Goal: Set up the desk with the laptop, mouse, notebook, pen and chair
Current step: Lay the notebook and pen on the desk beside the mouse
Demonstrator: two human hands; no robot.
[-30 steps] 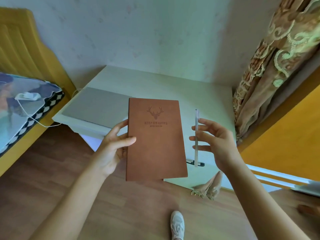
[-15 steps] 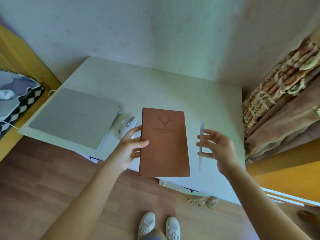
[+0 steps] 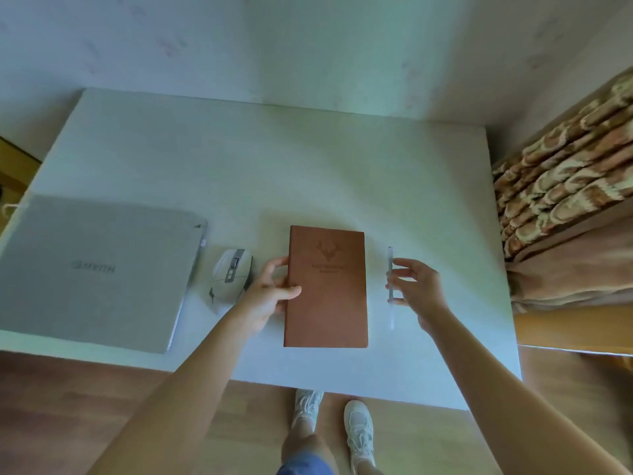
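1. Room: a pale wall (image 3: 308, 46) stands behind a white surface (image 3: 274, 166); a patterned curtain (image 3: 565, 173) hangs at the right, and wood flooring (image 3: 85, 399) lies in front.
2. Laptop (image 3: 92, 269): closed, grey, lid up, at the left near edge of the surface, one corner close to the front edge.
3. Notebook (image 3: 327, 289): brown cover with a deer emblem, long side running away from the viewer, over the centre of the surface. Whether it lies flat or is just above the surface cannot be told.
4. Left hand (image 3: 270, 296): clamped on the notebook's left edge — thumb on the cover, fingers (image 3: 277, 264) at the edge and underneath.
5. Right hand (image 3: 416, 289): right of the notebook, fingers (image 3: 404, 265) closed lightly on the pen, thumb and fingertips pinching its shaft.
6. Mouse (image 3: 229, 279): white with grey buttons, resting between laptop and notebook, just beside the left hand.
7. Pen (image 3: 390, 286): slim and pale, parallel to the notebook's right edge, apart from it — contact with the surface cannot be told.
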